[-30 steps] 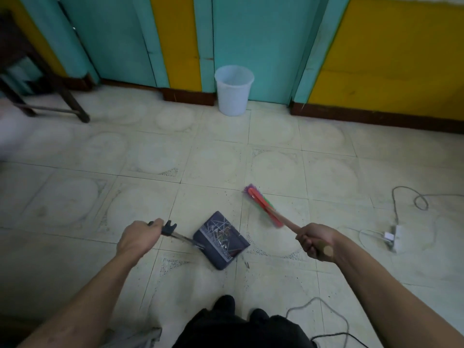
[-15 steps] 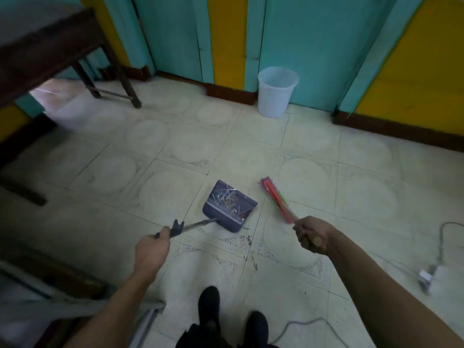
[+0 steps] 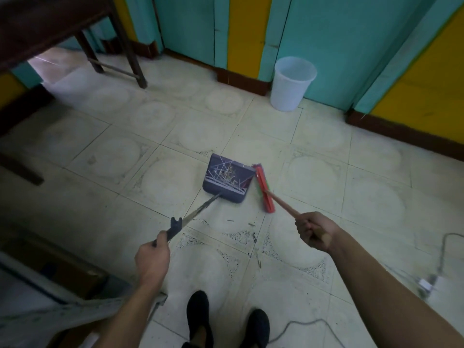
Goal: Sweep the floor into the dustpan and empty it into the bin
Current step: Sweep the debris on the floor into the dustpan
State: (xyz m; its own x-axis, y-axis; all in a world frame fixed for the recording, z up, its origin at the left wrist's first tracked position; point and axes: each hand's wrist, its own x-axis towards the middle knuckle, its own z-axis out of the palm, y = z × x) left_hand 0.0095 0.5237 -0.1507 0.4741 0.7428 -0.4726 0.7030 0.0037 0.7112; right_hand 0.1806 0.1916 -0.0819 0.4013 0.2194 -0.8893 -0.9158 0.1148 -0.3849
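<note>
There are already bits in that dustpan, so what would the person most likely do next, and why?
Probably carry the dustpan forward to the white bin and tip it out. The pan already holds debris, the left hand grips its long handle, and the right hand holds the broom just beside it.

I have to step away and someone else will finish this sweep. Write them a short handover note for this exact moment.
Left hand: closed on the long handle of the dustpan, which sits flat on the floor tiles.
Right hand: closed on the wooden stick of the broom, whose red head rests on the floor against the pan's right side.
Bin: white, upright by the teal wall, beyond the pan to the right.
Done: thin sticks and bits of debris already lie in the pan.
Left: a few dark specks and slivers on the tiles near your feet; sweep them in, then carry the pan to the bin and tip it.
</note>
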